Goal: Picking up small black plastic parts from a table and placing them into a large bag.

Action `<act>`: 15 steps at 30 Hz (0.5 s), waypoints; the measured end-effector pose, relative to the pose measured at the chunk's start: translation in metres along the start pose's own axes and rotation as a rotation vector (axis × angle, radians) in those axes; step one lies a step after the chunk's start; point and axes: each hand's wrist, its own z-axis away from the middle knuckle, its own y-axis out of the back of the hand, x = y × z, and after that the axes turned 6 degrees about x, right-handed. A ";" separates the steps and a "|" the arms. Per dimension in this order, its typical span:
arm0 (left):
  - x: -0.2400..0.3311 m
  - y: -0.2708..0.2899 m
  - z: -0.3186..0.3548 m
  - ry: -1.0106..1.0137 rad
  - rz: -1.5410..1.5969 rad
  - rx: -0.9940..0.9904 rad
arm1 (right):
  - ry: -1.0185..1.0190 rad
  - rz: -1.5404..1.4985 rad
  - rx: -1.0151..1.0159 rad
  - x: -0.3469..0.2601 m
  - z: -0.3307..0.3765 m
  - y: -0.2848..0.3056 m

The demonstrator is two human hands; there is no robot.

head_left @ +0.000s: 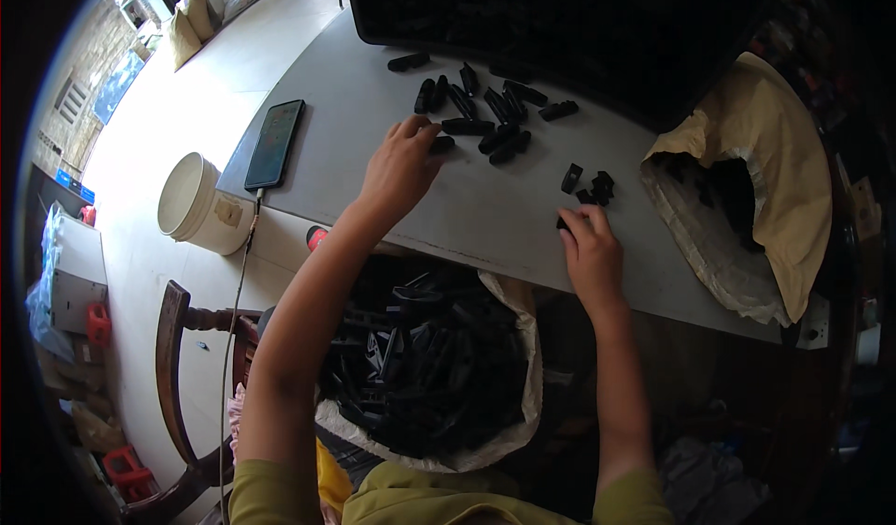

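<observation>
My left hand (401,163) is over the grey table, its fingers closed on an elongated black plastic part (441,144). Just beyond it lie several similar long black parts (467,127), scattered in a loose group. My right hand (595,252) is near the table's front edge, thumb and fingers pinching a small dark piece (562,224) that mostly hides behind the fingertips. Beside those fingertips sit a few short black pieces (602,187) and one short block (571,178). Below the table edge, a pale open sack (530,357) full of black parts stands between my forearms.
An open brown paper sack (793,198) with dark contents rests on the table's right side. A large black bin or tray (523,21) takes up the far side. A phone (275,145) with a cable lies at the left edge, near a white bucket (198,203) and wooden chair (173,366).
</observation>
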 end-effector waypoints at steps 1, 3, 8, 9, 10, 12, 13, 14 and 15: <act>0.002 -0.004 -0.004 -0.030 -0.112 0.000 | 0.007 -0.002 0.039 0.002 0.002 0.003; 0.004 -0.003 -0.008 0.054 -0.164 -0.086 | 0.027 0.024 0.058 0.010 0.006 0.005; 0.037 0.020 0.011 0.457 0.405 -0.159 | -0.715 -0.968 0.017 -0.003 0.015 0.017; 0.043 0.023 0.019 0.548 0.660 -0.191 | -0.722 -0.967 0.017 -0.011 0.016 0.015; 0.048 0.027 0.025 0.634 0.910 -0.219 | -0.763 -1.216 0.004 -0.021 0.016 0.012; 0.057 0.030 0.033 0.610 0.916 -0.273 | -0.798 -1.461 -0.002 -0.039 0.016 0.005; 0.062 0.033 0.036 0.586 0.917 -0.321 | -0.700 -1.404 -0.065 -0.050 0.018 0.004; 0.066 0.029 0.041 0.620 0.966 -0.298 | -0.605 -1.341 -0.127 -0.058 0.019 0.003; 0.069 0.028 0.043 0.620 0.969 -0.300 | -0.607 -1.339 -0.125 -0.066 0.019 0.006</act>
